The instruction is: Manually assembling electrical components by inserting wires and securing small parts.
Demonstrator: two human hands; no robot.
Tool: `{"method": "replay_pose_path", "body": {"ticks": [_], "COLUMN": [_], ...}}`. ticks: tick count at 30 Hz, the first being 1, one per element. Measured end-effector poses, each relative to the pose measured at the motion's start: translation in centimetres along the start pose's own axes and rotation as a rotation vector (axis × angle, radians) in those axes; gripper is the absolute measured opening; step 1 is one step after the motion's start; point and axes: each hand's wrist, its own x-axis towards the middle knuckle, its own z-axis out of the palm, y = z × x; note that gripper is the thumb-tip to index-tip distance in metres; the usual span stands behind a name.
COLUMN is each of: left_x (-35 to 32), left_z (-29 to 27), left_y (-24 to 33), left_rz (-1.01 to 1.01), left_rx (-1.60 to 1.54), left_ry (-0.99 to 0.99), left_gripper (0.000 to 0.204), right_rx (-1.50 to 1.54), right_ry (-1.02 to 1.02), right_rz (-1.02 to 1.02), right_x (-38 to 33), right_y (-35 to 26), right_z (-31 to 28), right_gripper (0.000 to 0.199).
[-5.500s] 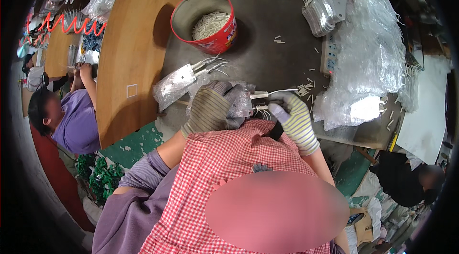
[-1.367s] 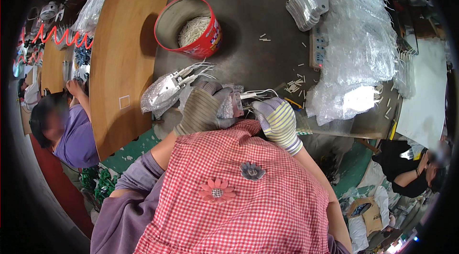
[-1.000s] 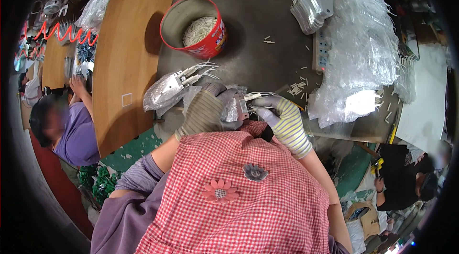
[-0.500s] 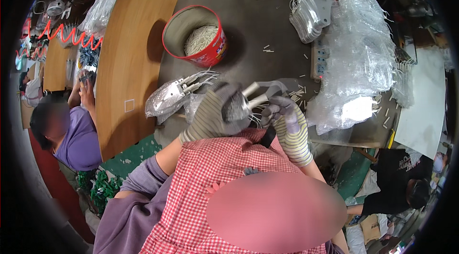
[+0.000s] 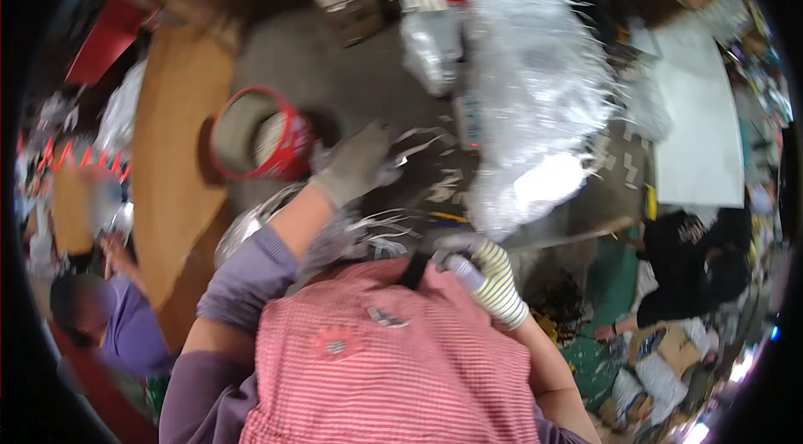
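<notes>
My left hand (image 5: pixel 355 168), in a pale work glove, reaches over the grey table just right of the red bucket (image 5: pixel 299 143). Its fingers are smeared by motion. Pale streaks and a shiny patch show at its fingertips, and I cannot tell whether it holds them. My right hand (image 5: pixel 485 277), in a striped glove with grey fingertips, is close to the checked apron with its fingers curled in; what they hold, if anything, is hidden. Between my hands and the apron lies a bundle of white wires (image 5: pixel 381 231) by clear bubble wrap (image 5: pixel 326 247).
A long bubble-wrapped stack (image 5: pixel 535 84) fills the table's right side, beside grey metal parts (image 5: pixel 431 43). Loose white tubes (image 5: pixel 446 185) lie near a yellow stick (image 5: pixel 447 216). A wooden board (image 5: pixel 180 160) borders the left. Two people work at the sides.
My left hand has moved away from my body over the table, away from my right hand. The metal part with white tubes is no longer clearly visible. The whole view has shifted.
</notes>
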Motion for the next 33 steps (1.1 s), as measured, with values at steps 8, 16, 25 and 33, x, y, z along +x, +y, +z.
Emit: {"method": "replay_pose_path", "body": {"ticks": [8,16,25,33], "left_x": [0.1,-0.2,-8.3,-12.2], "left_z": [3.0,0.2,-2.5,-2.9], "left_y": [0.2,2.6,-0.6,1.6], "left_rz": [-0.026,-0.131,0.084,0.08], "left_rx": [0.24,0.477,0.105,-0.098], "left_ry": [-0.159,-0.309,0.223,0.195], "left_gripper": [0.062,0.06,0.037,0.027], "right_rx": [-0.396,-1.241,-1.442,-0.339], "right_ry": [1.019,1.099,0.8,1.133], "right_rz": [-0.181,0.362,0.513,0.401], "right_x": [2.6,9.7,11.7,10.3], "right_y": [1.7,11.1,12.6,12.4], "right_z": [-22.1,-33.2,-37.3,-39.2], "right_gripper": [0.021,0.053,0.039,0.041]}}
